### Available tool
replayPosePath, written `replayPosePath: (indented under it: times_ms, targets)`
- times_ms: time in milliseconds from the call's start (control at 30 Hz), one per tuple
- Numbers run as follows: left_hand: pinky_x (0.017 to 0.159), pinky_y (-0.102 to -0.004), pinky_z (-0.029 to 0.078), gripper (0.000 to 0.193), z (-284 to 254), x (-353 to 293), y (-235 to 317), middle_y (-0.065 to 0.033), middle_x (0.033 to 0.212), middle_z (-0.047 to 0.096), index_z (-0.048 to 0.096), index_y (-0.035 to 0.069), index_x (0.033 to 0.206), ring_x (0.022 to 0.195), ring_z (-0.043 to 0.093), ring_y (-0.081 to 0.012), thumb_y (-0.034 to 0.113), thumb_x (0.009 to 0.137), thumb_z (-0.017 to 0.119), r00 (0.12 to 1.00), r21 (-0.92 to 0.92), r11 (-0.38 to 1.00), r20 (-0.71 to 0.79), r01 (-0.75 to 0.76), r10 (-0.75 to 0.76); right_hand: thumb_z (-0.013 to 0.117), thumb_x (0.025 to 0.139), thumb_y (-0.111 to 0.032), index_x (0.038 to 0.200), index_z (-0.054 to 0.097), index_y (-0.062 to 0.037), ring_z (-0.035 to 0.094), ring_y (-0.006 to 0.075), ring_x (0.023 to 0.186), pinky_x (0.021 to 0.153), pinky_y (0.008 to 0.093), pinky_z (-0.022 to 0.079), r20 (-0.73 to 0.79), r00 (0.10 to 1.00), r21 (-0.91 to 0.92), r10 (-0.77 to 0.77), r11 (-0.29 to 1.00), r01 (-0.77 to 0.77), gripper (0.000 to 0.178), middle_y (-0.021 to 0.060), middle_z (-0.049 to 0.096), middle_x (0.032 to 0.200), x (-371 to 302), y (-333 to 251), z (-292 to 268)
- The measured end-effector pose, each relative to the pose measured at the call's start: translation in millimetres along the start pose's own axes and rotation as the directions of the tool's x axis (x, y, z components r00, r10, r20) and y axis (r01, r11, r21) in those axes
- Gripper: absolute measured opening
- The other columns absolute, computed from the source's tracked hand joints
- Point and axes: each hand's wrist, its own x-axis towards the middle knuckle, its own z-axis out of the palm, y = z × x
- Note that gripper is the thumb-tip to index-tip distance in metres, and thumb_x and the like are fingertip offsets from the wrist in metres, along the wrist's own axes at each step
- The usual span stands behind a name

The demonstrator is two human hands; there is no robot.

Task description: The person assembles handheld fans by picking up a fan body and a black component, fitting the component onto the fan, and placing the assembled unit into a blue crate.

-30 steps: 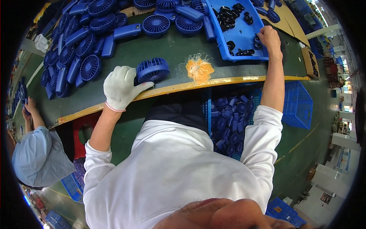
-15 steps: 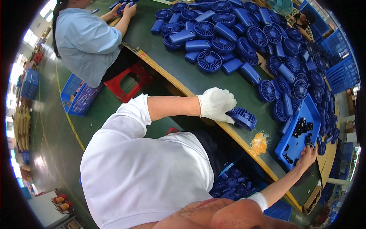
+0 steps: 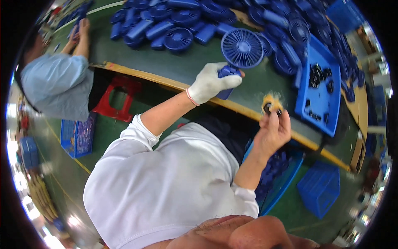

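In a white glove, my left hand grips a dark blue handheld fan by its handle, with the round slatted head upright above the table. Bare, my right hand pinches a small black part between thumb and fingers, over the table's near edge. The part's exact shape is too small to make out. Just behind it lies a yellow-orange lump with frayed strands, partly hidden by the fingers. To the right sits a blue tray with several small black parts in it.
A large heap of blue fans covers the far side of the green table. Below the near edge stand a blue bin of blue parts and a blue crate. At left, a co-worker works beside a red stool.
My left hand has lifted the fan off the table and turned it upright. My right hand has come from the tray toward the fan, carrying a black part. The view has shifted.
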Motion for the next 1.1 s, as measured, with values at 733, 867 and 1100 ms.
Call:
replayPosePath:
  times_ms: [733,867,1100]
  targets:
    - [0.055,-0.0318,0.049,0.037,71,-1,-16,-0.0146,0.063,0.063,0.066,-0.003,0.077,0.055,0.061,-0.0216,0.034,0.079,0.066,0.974,0.421,0.885,0.185,-0.199,0.131,0.049,0.1,-0.029,0.103,0.063,0.0017,0.056,0.0104,0.077,0.063,0.0242,0.046,0.06,0.993,-0.011,0.102,0.995,-0.102,0.034,0.0054,0.062,0.094,-11,29,-6]
    - [0.055,-0.0268,0.048,0.051,78,-6,0,-0.0071,0.071,0.062,0.061,0.0,0.087,0.058,0.059,-0.0145,0.041,0.1,0.033,0.866,0.066,0.964,0.427,0.259,-0.262,0.04,0.1,-0.046,0.106,0.057,-0.0077,0.048,0.0064,0.054,0.045,0.0214,0.038,0.132,0.942,0.018,0.307,0.95,-0.312,0.042,-0.0015,0.055,0.071,-10,25,-14]
    - [0.05,-0.0271,0.049,0.067,98,-15,-15,-0.0081,0.067,0.062,0.061,0.002,0.084,0.052,0.058,-0.0159,0.055,0.1,0.025,0.751,-0.092,0.848,0.521,0.521,-0.405,0.048,0.094,-0.054,0.079,0.057,-0.0088,0.042,0.0088,0.034,0.029,0.021,0.032,0.015,0.86,0.267,0.51,0.827,-0.495,0.048,-0.0015,0.047,0.052,-13,11,-24]
